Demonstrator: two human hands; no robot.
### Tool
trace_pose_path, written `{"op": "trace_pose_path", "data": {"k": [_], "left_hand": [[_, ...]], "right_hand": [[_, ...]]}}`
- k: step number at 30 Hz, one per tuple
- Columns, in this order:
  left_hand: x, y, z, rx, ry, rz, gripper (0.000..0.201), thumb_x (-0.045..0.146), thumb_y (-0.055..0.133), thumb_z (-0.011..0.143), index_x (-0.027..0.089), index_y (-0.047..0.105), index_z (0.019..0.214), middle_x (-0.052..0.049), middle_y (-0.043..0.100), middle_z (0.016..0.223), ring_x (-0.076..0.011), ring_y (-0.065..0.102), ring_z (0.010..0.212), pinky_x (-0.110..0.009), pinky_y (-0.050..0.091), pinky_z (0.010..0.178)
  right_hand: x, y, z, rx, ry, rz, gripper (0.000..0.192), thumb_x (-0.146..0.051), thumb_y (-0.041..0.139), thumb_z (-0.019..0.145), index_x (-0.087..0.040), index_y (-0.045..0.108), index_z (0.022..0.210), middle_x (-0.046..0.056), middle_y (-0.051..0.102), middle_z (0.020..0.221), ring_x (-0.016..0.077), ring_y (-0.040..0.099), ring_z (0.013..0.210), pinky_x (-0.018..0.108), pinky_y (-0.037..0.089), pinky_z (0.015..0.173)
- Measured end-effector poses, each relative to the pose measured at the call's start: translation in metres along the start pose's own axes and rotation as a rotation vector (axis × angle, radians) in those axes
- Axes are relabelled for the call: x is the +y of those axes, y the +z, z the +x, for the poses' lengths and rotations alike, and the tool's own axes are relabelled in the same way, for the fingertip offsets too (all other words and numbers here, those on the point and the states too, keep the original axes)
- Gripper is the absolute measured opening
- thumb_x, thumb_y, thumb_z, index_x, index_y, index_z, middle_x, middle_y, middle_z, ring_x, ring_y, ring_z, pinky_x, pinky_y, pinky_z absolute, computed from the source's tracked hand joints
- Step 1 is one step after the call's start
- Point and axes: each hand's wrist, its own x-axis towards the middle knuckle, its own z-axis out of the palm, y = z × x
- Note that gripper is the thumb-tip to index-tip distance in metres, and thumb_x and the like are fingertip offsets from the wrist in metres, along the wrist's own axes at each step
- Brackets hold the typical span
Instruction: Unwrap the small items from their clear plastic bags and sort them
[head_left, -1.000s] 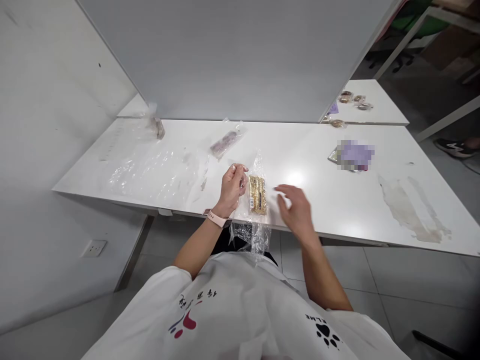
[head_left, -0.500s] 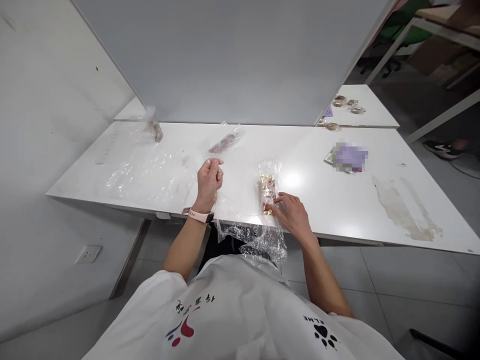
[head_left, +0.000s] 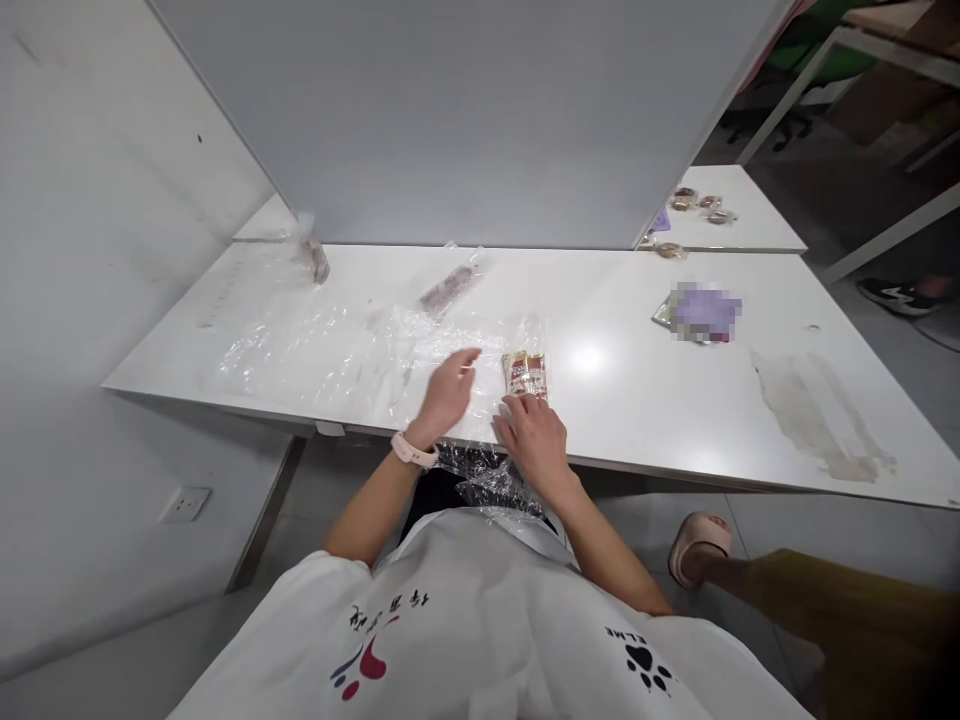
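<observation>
Left hand (head_left: pixel 448 388) now flat on wrap (head_left: pixel 420 350)

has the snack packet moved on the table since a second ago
Yes. The snack packet now lies farther from the table's near edge, turned label-up, with the right hand just behind it.

Single head view, worn high, facing forward and down over own chest onto white table (head_left: pixel 675 400); near edge close below, grey partition (head_left: pixel 465 120) behind table.

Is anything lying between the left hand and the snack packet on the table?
Nothing solid: the left hand hovers open left of the snack packet, with only clear plastic film spread between them. The right hand touches the packet's near end.
</observation>
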Motion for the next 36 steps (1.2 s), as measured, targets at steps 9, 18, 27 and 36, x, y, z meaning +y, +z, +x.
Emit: {"op": "trace_pose_path", "data": {"k": [9, 18, 27, 36], "left_hand": [[-0.040, 0.056, -0.012, -0.221, 0.213, 0.438, 0.059, 0.045, 0.042, 0.100, 0.024, 0.037, 0.156, -0.009, 0.020, 0.168, -0.0309, 0.006, 0.157, -0.056, 0.001, 0.125], [-0.039, 0.053, -0.011, -0.266, 0.248, 0.483, 0.055, 0.043, 0.049, 0.099, 0.038, 0.040, 0.154, -0.005, 0.020, 0.168, -0.0393, -0.001, 0.155, -0.068, -0.004, 0.119], [-0.035, 0.052, -0.011, -0.289, 0.225, 0.589, 0.053, 0.051, 0.040, 0.102, 0.042, 0.037, 0.154, -0.004, 0.018, 0.169, -0.0409, 0.001, 0.155, -0.070, 0.000, 0.119], [-0.004, 0.073, -0.016, -0.415, 0.535, 0.585, 0.073, 0.000, 0.042, 0.096, 0.046, 0.037, 0.152, -0.002, 0.011, 0.169, -0.0313, -0.004, 0.156, -0.072, -0.001, 0.118]], "right_hand": [[0.007, 0.015, 0.000, -0.087, -0.009, -0.110, 0.021, -0.012, 0.042, 0.099, -0.021, 0.061, 0.104, 0.008, 0.061, 0.093, 0.0216, 0.056, 0.086, 0.028, 0.033, 0.059], [-0.010, 0.002, -0.001, -0.173, 0.043, -0.139, 0.023, -0.007, 0.047, 0.093, -0.020, 0.056, 0.110, 0.011, 0.065, 0.097, 0.0245, 0.060, 0.091, 0.029, 0.034, 0.058], [0.024, -0.005, -0.005, -0.112, 0.106, 0.407, 0.027, -0.011, 0.046, 0.086, -0.020, 0.060, 0.107, 0.003, 0.066, 0.082, 0.0169, 0.059, 0.070, 0.027, 0.042, 0.063], [0.057, -0.003, -0.007, 0.090, 0.576, 0.881, 0.053, -0.057, 0.069, 0.079, -0.021, 0.062, 0.117, 0.004, 0.070, 0.085, 0.0185, 0.063, 0.070, 0.031, 0.051, 0.065]]}}
